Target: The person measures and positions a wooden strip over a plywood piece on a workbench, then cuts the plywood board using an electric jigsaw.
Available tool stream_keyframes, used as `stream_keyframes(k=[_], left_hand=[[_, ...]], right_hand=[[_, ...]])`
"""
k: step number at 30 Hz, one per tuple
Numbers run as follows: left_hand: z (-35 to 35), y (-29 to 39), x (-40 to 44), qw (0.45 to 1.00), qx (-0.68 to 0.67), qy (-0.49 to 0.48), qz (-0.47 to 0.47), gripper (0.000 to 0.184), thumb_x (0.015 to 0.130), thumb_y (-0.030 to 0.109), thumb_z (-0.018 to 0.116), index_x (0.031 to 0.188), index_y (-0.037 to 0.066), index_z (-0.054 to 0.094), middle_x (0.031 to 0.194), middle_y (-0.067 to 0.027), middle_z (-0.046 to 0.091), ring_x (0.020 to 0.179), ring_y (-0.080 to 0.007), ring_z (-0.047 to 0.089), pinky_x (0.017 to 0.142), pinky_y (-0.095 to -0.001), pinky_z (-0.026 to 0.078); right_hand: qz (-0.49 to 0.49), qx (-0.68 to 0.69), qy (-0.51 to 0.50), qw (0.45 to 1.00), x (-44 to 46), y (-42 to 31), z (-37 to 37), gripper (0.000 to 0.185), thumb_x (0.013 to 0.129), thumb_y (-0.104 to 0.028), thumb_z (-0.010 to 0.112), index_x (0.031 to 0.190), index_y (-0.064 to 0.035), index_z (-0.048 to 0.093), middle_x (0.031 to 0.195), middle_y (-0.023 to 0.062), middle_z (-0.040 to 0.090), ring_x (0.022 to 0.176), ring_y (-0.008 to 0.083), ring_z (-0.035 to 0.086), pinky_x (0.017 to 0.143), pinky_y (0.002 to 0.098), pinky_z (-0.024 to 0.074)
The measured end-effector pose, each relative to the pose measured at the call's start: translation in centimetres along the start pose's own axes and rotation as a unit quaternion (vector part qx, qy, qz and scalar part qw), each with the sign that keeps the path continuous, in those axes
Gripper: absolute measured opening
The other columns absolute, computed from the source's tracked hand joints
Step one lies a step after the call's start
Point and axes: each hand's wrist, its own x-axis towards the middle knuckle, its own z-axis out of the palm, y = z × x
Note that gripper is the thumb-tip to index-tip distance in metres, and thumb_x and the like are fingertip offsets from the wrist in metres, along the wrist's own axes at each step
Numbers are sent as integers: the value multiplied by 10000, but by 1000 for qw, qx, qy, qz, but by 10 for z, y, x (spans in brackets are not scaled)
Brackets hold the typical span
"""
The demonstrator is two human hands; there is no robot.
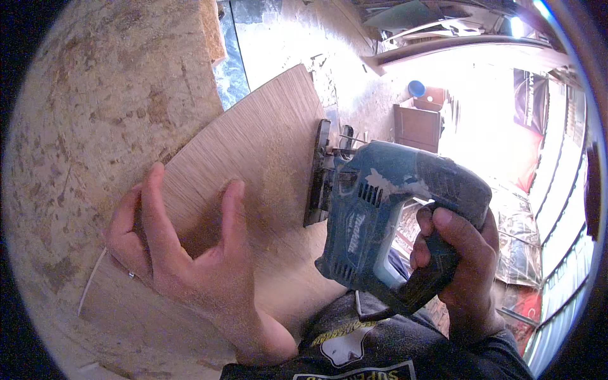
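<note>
A thin wood-grained board (259,136) with a curved edge lies on the worktable. My left hand (190,253) rests on this board with fingers and thumb spread apart, the fingertips near its curved edge. In my right hand (468,253) is a blue jigsaw (361,209), gripped by its rear handle, my fingers wrapped round it. The jigsaw is turned so that its flat metal base (317,171) stands at the board's right edge. I cannot tell whether the blade touches the wood.
The worktable (107,114) is a stained, rough chipboard sheet with sawdust on it. Beyond it stand a brown box (418,125) and a blue round object (416,88). Long boards (462,45) lie at the upper right. Bright light washes out part of the floor.
</note>
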Motion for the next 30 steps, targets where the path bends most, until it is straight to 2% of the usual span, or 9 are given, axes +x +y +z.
stream_keyframes(k=[18, 24, 27, 30], left_hand=[[-5, 3, 0, 1000, -3, -19, -16, 710, 632, 329, 986, 1240, 73, 722, 1216, -179, 617, 1160, -375, 584, 997, -481, 492], [-5, 1, 1, 1000, 5, -26, -12, 711, 637, 330, 984, 1244, 70, 720, 1214, -173, 615, 1155, -369, 585, 1000, -482, 492], [-5, 2, 1, 1000, -4, -23, -17, 709, 640, 336, 983, 1244, 72, 721, 1211, -170, 614, 1157, -368, 583, 1005, -483, 489], [-7, 0, 0, 1000, -7, -18, -11, 709, 644, 346, 980, 1245, 72, 720, 1212, -166, 612, 1159, -367, 582, 1009, -482, 487]], right_hand=[[4, 25, -10, 1000, 2, -6, 4, 359, 946, -167, 641, 1259, -6, 570, 869, 94, 612, 538, 178, 613, 481, 325, 537], [27, 21, 38, 999, 0, -7, 5, 377, 960, -165, 626, 1298, -21, 542, 883, 98, 605, 544, 182, 616, 483, 328, 540], [28, 41, 52, 997, -2, -9, 6, 374, 925, -152, 654, 1242, 30, 572, 842, 103, 663, 567, 179, 646, 507, 309, 553], [34, 44, 57, 997, -3, -6, 4, 327, 926, -159, 661, 1188, 20, 581, 838, 103, 658, 560, 195, 643, 493, 333, 547]])
